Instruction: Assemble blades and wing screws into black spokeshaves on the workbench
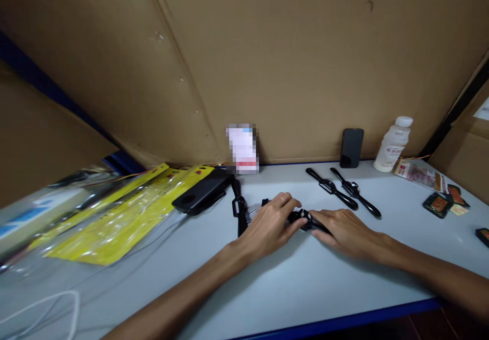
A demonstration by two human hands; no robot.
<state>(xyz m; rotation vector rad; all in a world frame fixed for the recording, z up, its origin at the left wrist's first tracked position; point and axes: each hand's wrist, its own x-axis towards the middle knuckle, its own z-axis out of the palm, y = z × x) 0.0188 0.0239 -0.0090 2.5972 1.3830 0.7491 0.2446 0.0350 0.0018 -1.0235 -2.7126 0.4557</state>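
Note:
Over the middle of the table, a black spokeshave (304, 214) lies crosswise between my two hands. My left hand (272, 219) is closed on its left handle and body, the thumb reaching along the near side. At the other end, my right hand (339, 227) pinches the right handle. Both hands partly cover the tool. Close to the left wrist is another black spokeshave (239, 206), its lower end reaching the forearm. Behind the right hand, a spokeshave with a solid body (327, 185) and one with an open frame (352, 189) rest side by side.
Yellow-backed clear packaging (114, 228) and a black power bank (204, 191) with a cable lie left. A blurred-out phone (244, 149) and a dark phone (351, 148) lean on the cardboard wall (298, 65). Farther right are a bottle (392, 144) and small snack packs (437, 205).

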